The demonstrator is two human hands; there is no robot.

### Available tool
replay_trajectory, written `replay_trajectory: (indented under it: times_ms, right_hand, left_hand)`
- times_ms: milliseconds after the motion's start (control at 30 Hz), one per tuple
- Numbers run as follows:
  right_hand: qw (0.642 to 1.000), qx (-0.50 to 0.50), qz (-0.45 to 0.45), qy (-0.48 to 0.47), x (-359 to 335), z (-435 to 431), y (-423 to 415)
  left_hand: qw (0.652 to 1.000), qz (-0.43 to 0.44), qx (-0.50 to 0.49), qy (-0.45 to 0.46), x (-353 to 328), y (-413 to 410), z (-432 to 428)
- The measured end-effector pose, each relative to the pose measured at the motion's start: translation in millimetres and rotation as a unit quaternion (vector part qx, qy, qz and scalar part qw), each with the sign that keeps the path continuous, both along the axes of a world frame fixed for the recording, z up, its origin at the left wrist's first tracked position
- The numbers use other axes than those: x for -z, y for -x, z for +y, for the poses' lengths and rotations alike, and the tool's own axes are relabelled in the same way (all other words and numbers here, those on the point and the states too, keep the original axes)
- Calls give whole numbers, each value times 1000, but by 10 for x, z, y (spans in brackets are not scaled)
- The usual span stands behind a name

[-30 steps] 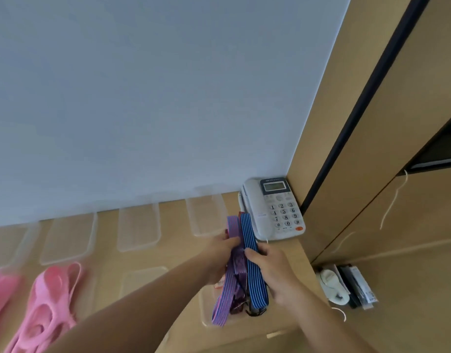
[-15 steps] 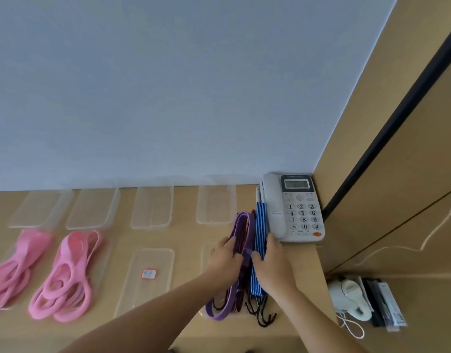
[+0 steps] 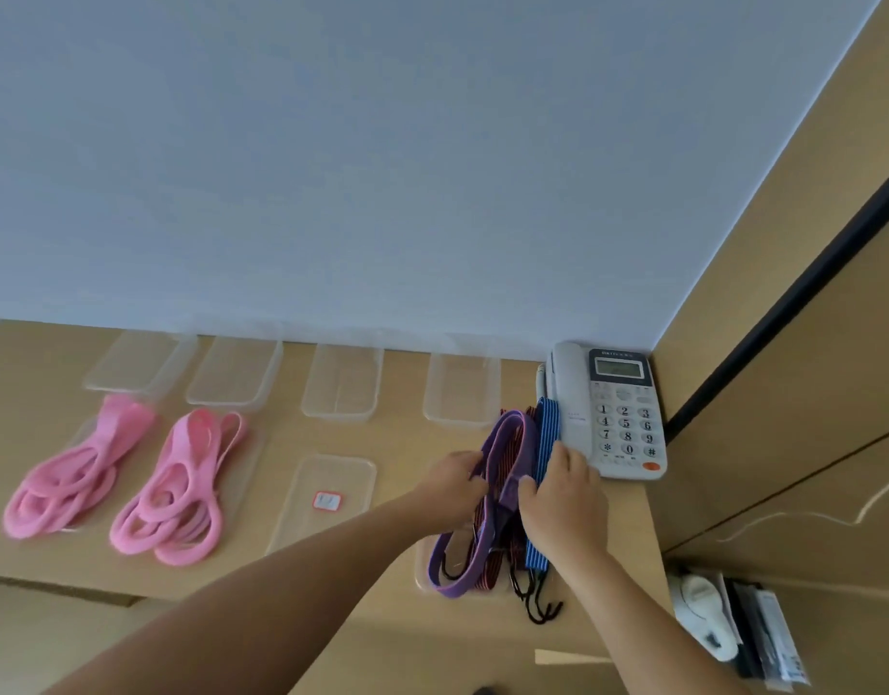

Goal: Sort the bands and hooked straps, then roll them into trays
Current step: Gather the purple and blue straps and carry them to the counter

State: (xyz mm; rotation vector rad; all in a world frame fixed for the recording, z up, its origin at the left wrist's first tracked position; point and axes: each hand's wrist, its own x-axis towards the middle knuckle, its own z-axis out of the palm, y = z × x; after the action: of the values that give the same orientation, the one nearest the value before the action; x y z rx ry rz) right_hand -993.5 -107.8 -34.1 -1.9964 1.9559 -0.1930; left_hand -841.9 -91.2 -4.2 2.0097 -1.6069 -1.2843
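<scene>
Hands work a bundle of elastics at the right end of a tan counter (image 3: 402, 438). The left hand (image 3: 452, 481) curls its fingers round a purple band (image 3: 512, 441), and the right hand (image 3: 565, 501) pinches a blue striped strap (image 3: 547, 431) just beside it. Red-and-black striped straps (image 3: 488, 569) lie in the same bundle, whose lower end rests in a clear tray (image 3: 421, 569) near the counter's front right corner. Their black hooks (image 3: 537, 606) spill past the tray towards the front edge.

A grey telephone (image 3: 615, 413) sits in the back right corner, touching the bundle's upper end.

Four clear trays line the back edge (image 3: 141, 361) (image 3: 236, 371) (image 3: 343, 383) (image 3: 462, 391). In the front row another tray (image 3: 327, 474) bears a small red-edged label (image 3: 327, 500). At the counter's left end, two heaps of pink bands (image 3: 71, 489) (image 3: 181, 494) each lie on a clear tray, their loops hanging over the rims.
</scene>
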Motion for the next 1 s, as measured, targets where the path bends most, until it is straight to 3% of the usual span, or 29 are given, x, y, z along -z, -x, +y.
replay_trajectory:
  times_ms: [167, 400, 500, 667, 1000]
  right_hand:
    - [993, -96, 70, 20, -376, 78, -482]
    - [968, -250, 25, 10, -705, 808, -1989]
    - [947, -320, 6, 2, -794, 1341, -2791]
    - [882, -469, -43, -13, -929, 2468, -4126]
    - [731, -674, -74, -69, -949, 4150, -5750]
  left_hand:
    - [998, -22, -41, 30, -232, -540, 254]
    - [981, -112, -130, 86, -563, -2135, 1447]
    - [971, -103, -195, 91, -689, -2899, 2288]
    - [917, -137, -370, 64, -750, -4038, 3921]
    - [796, -132, -590, 20, -609, -4914, 6132]
